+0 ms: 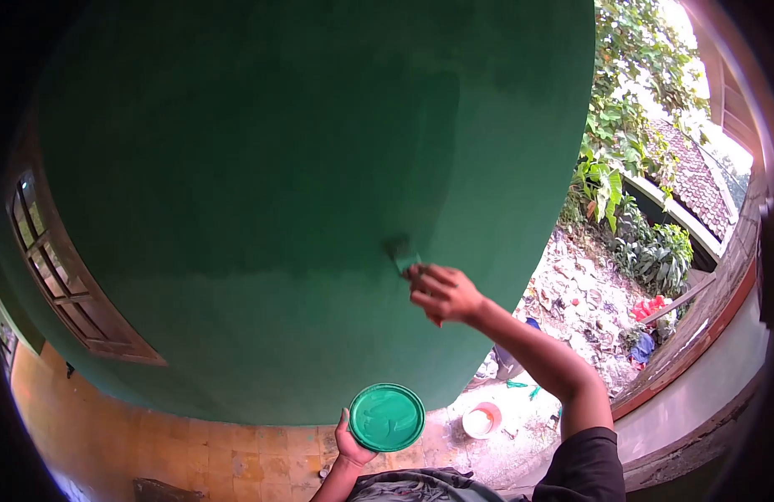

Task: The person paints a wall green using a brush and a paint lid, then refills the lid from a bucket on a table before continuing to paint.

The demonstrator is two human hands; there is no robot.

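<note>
My right hand (pixel 441 293) is closed around the handle of a paintbrush (pixel 400 253), whose bristles meet the green wall (pixel 303 335). Darker green covers the upper and middle part of that wall, with a paler area below and to the right. Low in front of me, my left hand (pixel 351 442) grips a round tub of green paint (pixel 387 417) from its left side, thumb up along the rim. Green paint is smeared over the surface inside it. The fingers under the tub are hidden.
A white bucket (pixel 481 420) stands on the floor at the wall's right end. A wooden-framed window (pixel 65 276) is on the left. Yellowish tiles (pixel 236 452) run along the wall's foot. Outside to the right lie rubble (pixel 575 293) and plants (pixel 655 238).
</note>
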